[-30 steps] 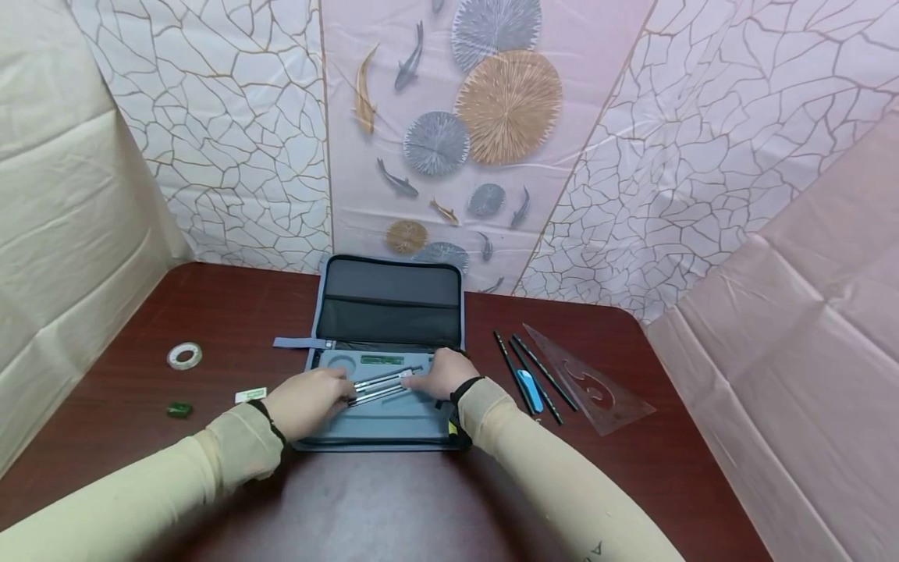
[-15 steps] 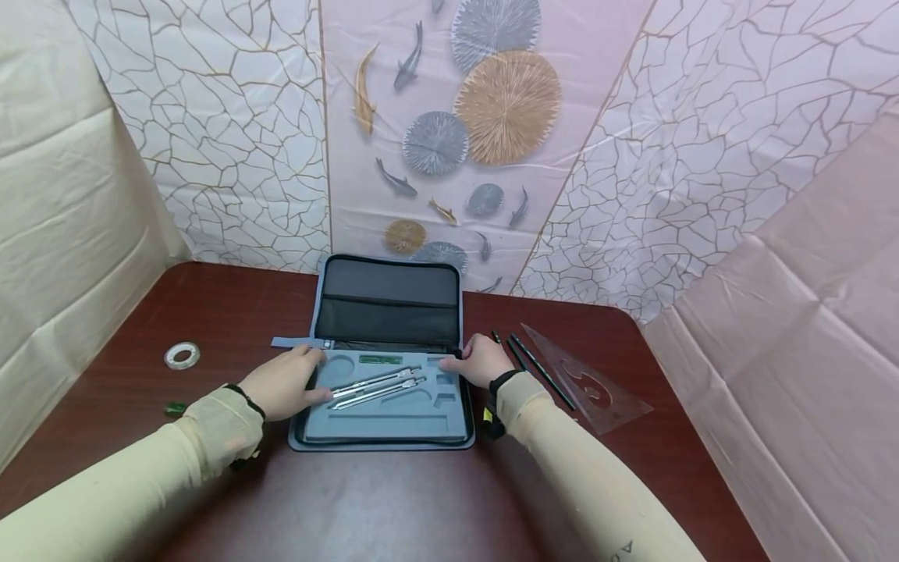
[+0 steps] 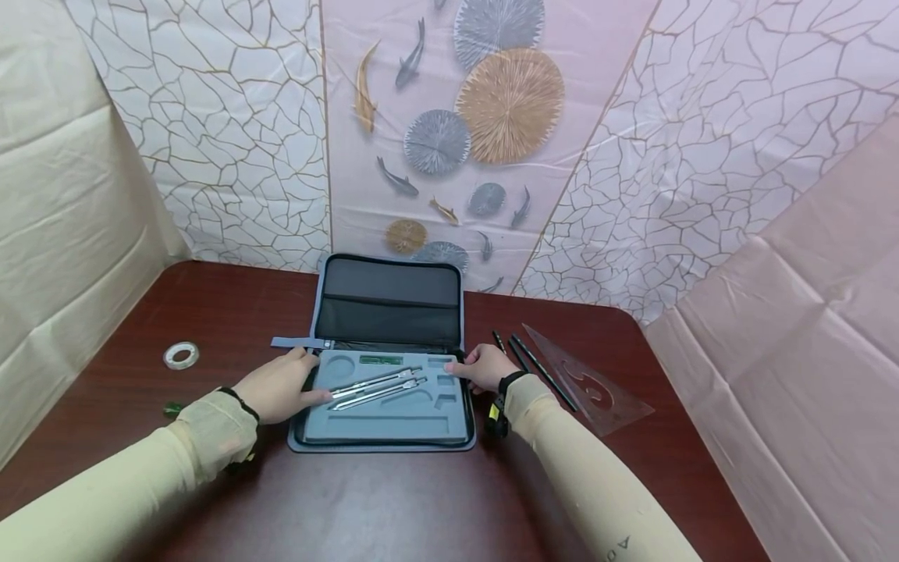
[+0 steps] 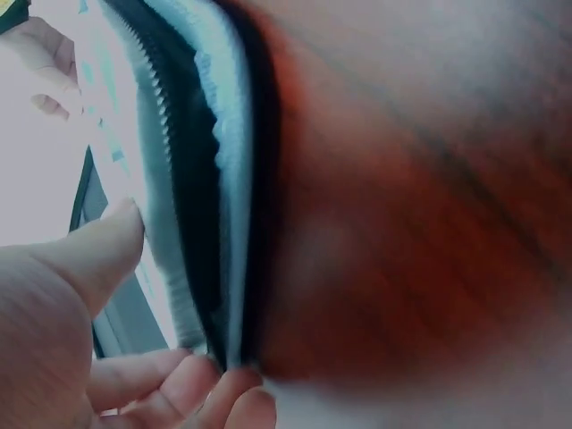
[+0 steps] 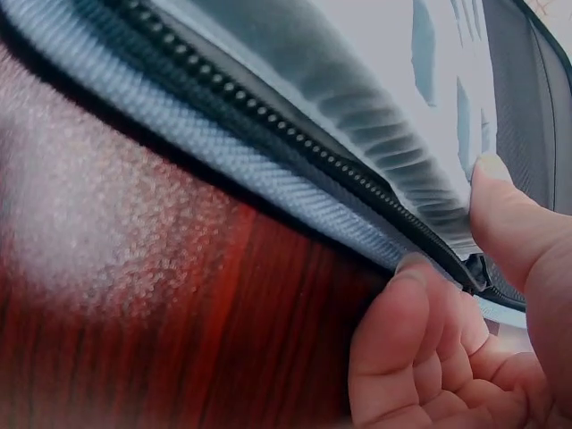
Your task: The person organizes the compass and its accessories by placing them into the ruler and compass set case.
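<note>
While the open case [image 3: 393,279] lies at your twelve o'clock, your left hand [image 3: 277,386] pinches its edge and tray [image 3: 321,426] at nine, your right hand [image 3: 485,368] near three; expect a light, soft tray, slick compasses [image 3: 379,393]; hold both edges.

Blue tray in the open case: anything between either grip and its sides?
Nothing visible. The left grip and right grip each have the thumb against the tray, one per side. Two silver tools lie on top near the left thumb, but not between it and the edge.
</note>
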Demonstrator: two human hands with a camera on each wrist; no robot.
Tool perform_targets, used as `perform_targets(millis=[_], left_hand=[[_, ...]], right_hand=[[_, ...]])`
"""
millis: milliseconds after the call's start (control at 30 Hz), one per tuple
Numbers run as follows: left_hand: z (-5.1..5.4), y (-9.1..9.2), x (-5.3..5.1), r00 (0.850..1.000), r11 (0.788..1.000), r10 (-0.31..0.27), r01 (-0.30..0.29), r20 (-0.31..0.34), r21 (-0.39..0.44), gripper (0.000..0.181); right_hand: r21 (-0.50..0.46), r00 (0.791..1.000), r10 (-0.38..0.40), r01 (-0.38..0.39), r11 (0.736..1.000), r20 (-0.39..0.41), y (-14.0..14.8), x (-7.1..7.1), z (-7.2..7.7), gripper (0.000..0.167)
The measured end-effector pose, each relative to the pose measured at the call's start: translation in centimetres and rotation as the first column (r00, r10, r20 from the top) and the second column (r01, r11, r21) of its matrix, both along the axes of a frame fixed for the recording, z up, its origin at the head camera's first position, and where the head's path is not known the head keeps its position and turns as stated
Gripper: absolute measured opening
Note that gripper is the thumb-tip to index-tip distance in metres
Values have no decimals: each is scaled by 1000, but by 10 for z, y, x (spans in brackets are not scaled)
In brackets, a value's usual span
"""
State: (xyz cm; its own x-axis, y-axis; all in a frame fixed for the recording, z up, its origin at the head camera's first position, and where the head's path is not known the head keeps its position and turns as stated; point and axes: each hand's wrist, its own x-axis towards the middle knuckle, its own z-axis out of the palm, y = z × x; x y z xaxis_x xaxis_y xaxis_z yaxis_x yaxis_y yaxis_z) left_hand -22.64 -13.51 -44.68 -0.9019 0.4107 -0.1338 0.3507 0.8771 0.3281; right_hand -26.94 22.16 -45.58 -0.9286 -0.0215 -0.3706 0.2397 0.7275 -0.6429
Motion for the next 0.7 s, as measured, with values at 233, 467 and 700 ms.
perform_targets(millis=[233, 467, 700], left_hand=[[13, -34, -16, 997, 986, -60, 68, -54, 150, 35], [27, -70, -14, 999, 994, 32, -31, -3, 101, 43], [13, -81, -4, 994, 999, -11, 5, 110, 51, 39]], right_hand=[[0, 1000, -5, 5, 1000, 6, -2, 3, 2, 44], [10, 1000, -10, 10, 1000, -3, -2, 1, 1, 46], [15, 1000, -15, 15, 1000, -2, 0, 1, -1, 47]])
